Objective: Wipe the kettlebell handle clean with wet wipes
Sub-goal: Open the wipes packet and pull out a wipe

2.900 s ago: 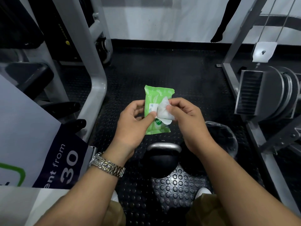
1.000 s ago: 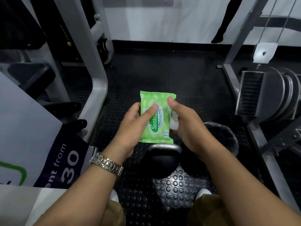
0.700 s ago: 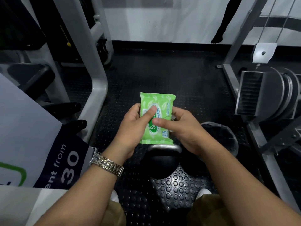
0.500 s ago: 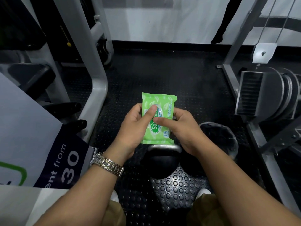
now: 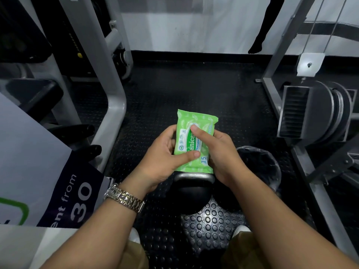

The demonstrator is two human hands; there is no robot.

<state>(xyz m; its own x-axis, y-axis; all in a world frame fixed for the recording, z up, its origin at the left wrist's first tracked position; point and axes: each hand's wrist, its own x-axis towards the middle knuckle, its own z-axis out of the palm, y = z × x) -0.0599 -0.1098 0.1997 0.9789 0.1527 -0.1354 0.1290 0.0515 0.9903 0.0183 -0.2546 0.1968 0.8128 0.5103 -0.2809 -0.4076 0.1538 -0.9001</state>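
A green wet wipes pack [image 5: 191,140] is held label up over the floor between both hands. My left hand [image 5: 163,158] grips its left side, with the thumb laid across the lower front. My right hand [image 5: 219,152] holds the right side, fingers behind the pack, and its thumb presses on the label near the top. Just below the pack stands the black kettlebell [image 5: 192,197] on the studded rubber floor, and its silver handle [image 5: 194,176] shows under the pack's lower edge. No loose wipe is plainly visible.
A clear plastic-lined bin [image 5: 260,166] stands right of the kettlebell. A grey machine frame [image 5: 114,94] rises at the left, beside a printed banner [image 5: 38,171]. Weight plates and a steel frame [image 5: 314,117] fill the right side. The black floor [image 5: 184,90] stretches ahead.
A white wipe was drawn from the pack, then the pack was turned label up. My right thumb has slid up the label and my left thumb has moved down to the lower front.
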